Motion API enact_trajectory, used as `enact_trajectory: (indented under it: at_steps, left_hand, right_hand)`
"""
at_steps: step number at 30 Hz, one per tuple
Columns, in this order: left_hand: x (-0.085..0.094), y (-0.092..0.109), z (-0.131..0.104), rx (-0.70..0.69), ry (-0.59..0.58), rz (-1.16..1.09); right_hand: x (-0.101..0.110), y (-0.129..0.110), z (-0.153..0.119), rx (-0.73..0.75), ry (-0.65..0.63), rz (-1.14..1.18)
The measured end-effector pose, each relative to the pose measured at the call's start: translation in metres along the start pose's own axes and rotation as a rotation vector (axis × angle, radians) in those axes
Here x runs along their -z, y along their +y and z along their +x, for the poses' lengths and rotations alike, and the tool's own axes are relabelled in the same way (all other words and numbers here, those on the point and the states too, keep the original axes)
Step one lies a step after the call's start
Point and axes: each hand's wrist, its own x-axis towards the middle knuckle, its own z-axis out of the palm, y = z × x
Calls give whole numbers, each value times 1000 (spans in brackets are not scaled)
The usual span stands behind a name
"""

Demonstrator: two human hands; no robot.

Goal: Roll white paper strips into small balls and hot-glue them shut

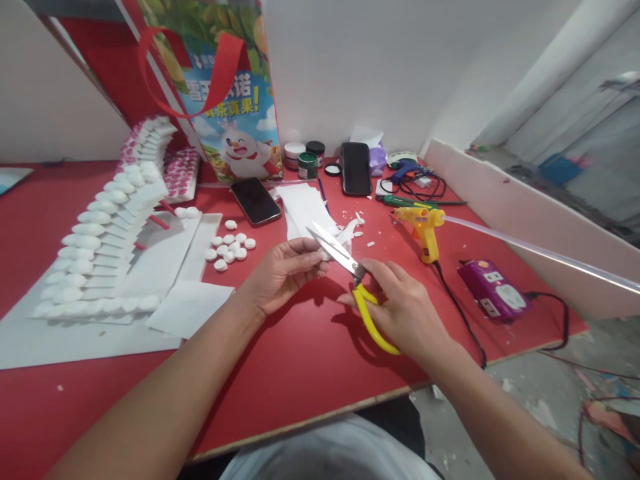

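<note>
My right hand (400,303) grips a pair of scissors (369,317) by its yellow handles, the blades pointing up and left. The blades look slightly parted. Close to them, my left hand (287,267) is closed, thumb and fingers pinching a small white piece (325,255), mostly hidden behind the fingers and blade. Just beyond lie white paper sheets (304,208) and torn white scraps (350,231). Left of my left hand sits a cluster of round white pieces (234,245).
A curved model of white pieces (95,247) stands on white board at left. A patterned bag (235,100), a phone (256,201), paint jars (307,165) and a black case (356,168) are at the back. At right are a yellow glue gun (424,230) and a purple power socket (494,290).
</note>
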Motion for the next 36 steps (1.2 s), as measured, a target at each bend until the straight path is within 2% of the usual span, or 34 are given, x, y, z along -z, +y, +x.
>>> enact_trajectory:
  at_steps: [4, 7, 18, 22, 28, 36]
  left_hand:
    - [-2, 2, -1, -12, -24, -2]
    - [-2, 2, -1, -34, -38, -2]
    - [-4, 1, 0, -83, -13, -34]
    - [-6, 1, 0, -74, 40, -36]
    - [-4, 0, 1, -71, 61, 27]
    - [-3, -1, 2, -90, 67, 81]
  right_hand:
    - [9, 1, 4, -165, 12, 30]
    - [15, 3, 7, -195, 39, 18]
    - [11, -2, 3, -152, -17, 13]
    - [8, -8, 1, -101, -36, 9]
    - [1, -13, 3, -27, -60, -66]
    - [-1, -13, 5, -5, -53, -99]
